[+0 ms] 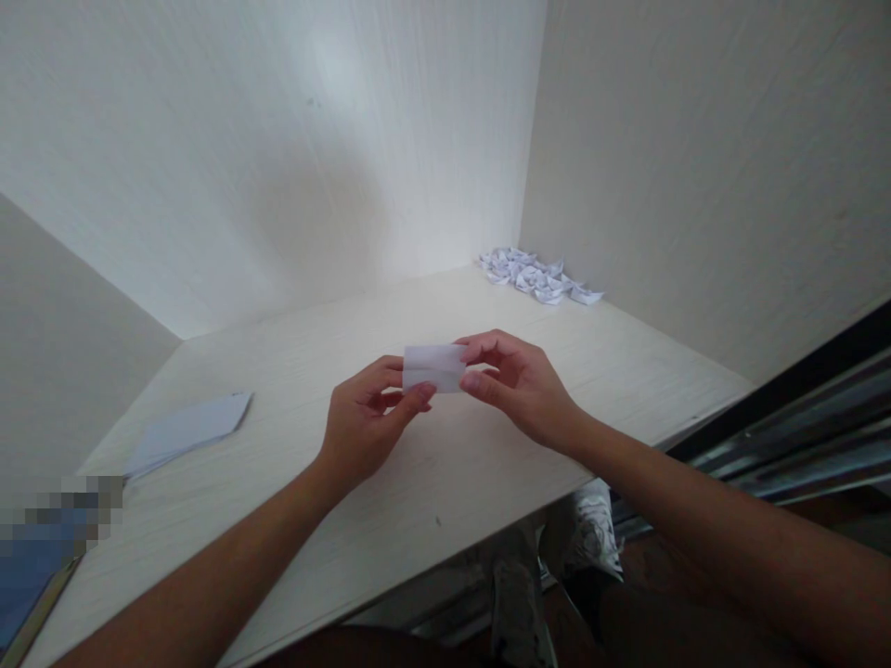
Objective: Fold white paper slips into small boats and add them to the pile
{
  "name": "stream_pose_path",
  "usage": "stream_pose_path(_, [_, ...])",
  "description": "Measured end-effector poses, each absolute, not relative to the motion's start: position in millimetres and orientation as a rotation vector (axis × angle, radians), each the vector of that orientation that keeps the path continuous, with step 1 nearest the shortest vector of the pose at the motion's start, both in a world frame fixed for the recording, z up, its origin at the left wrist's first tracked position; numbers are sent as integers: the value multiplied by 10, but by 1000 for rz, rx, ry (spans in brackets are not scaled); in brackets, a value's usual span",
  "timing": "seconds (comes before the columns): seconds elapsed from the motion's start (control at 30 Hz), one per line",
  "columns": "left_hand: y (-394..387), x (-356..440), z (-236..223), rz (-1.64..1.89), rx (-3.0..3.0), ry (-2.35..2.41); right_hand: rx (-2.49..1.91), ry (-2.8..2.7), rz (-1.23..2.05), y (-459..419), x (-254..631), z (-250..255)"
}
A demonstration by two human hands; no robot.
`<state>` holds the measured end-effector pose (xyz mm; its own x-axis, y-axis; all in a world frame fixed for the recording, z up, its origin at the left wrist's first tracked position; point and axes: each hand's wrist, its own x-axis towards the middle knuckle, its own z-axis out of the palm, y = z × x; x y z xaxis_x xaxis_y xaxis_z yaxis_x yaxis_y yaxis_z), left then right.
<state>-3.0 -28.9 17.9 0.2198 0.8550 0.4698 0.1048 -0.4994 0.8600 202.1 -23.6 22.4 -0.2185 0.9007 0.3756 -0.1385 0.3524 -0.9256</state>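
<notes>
Between my two hands, above the middle of the table, is a small white piece of paper (pixel 432 364) with a crease running across it. My left hand (pixel 368 408) pinches its left side, thumb in front and fingers behind. At the right edge, my right hand (pixel 516 382) grips the paper between thumb and fingertips. The paper looks roughly rectangular; its back side is hidden from me.
A stack of white paper sheets (pixel 191 431) lies on the white table (pixel 306 557) at the left. Several folded paper boats (pixel 533 276) are heaped in the far right corner, against the walls. The table's front edge runs below my forearms.
</notes>
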Motion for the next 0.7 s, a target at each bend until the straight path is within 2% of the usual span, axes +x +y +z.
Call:
stream_pose_path(0.17, [-279, -16, 146, 1327, 1678, 885, -861, -1499, 999, -258, 2015, 150])
stream_pose_path(0.7, [-288, 5, 151, 1407, 1586, 987, -929, -1453, 943, -258, 1985, 81])
